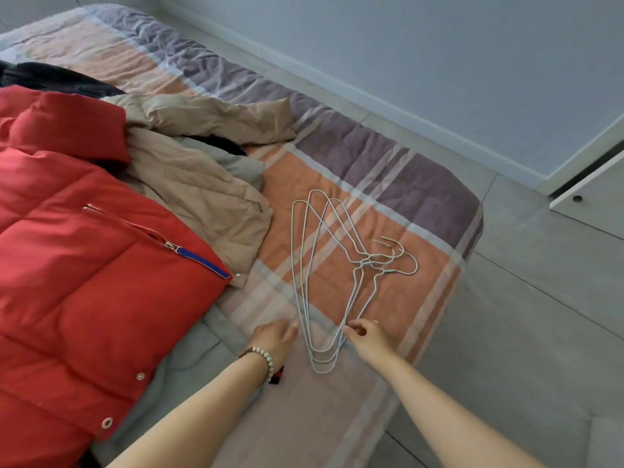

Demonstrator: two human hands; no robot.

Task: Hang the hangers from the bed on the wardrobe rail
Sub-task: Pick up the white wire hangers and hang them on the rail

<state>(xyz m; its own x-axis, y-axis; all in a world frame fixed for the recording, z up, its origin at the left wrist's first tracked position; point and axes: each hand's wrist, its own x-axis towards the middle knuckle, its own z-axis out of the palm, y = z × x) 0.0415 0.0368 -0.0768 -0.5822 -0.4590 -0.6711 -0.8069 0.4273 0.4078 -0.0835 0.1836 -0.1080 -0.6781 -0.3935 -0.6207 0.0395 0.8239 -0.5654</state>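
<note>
Three pale blue-green wire hangers (337,265) lie stacked flat on the checked bedspread (422,204), hooks pointing right. My right hand (369,336) is at their near right side, thumb and fingers pinching the wires of the lower arm. My left hand (277,337), with a bead bracelet on the wrist, rests flat on the bedspread just left of the hangers' near end, fingers straight and close to the wire. No wardrobe rail is in view.
A red puffer jacket (84,265) and a beige coat (196,184) lie on the bed's left part, with dark clothing (50,79) behind. Grey tiled floor (540,315) runs right of the bed. A white wardrobe door or drawer (594,197) is at the right edge.
</note>
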